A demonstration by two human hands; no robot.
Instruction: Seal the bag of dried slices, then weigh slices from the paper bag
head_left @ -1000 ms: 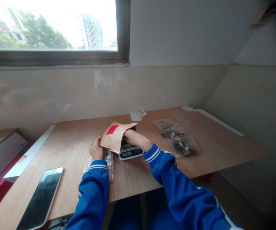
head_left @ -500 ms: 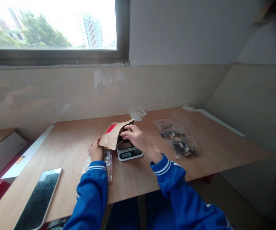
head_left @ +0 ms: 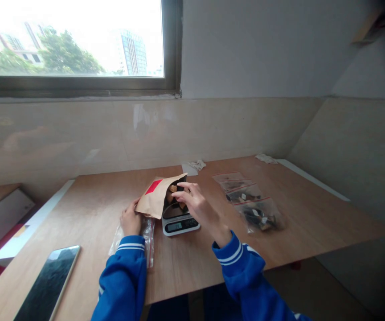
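A brown paper bag (head_left: pixel 154 203) with a red label leans over a small white digital scale (head_left: pixel 181 226), its mouth open towards the right. My left hand (head_left: pixel 131 221) grips the bag's lower left end, partly hidden by it. At the mouth, my right hand (head_left: pixel 197 205) has its finger and thumb bent around a small brown piece (head_left: pixel 172 189). Other brown pieces (head_left: pixel 182 205) show beneath those fingers, above the scale's dark top; whether they lie in the bag or on the scale is hard to see. A clear zip bag (head_left: pixel 150 243) lies under my left wrist.
Several clear zip bags (head_left: pixel 261 214) with dark contents lie to the right. A phone (head_left: pixel 47 283) rests at the table's left front. Crumpled tissue (head_left: pixel 197 165) and a white card (head_left: pixel 188 170) are at the back edge, near the tiled wall (head_left: pixel 246 129).
My right hand has drawn slightly back from the bag's mouth, and brown pieces now show at its fingertips. The left hand keeps its grip. The whole view has shifted a little with my head.
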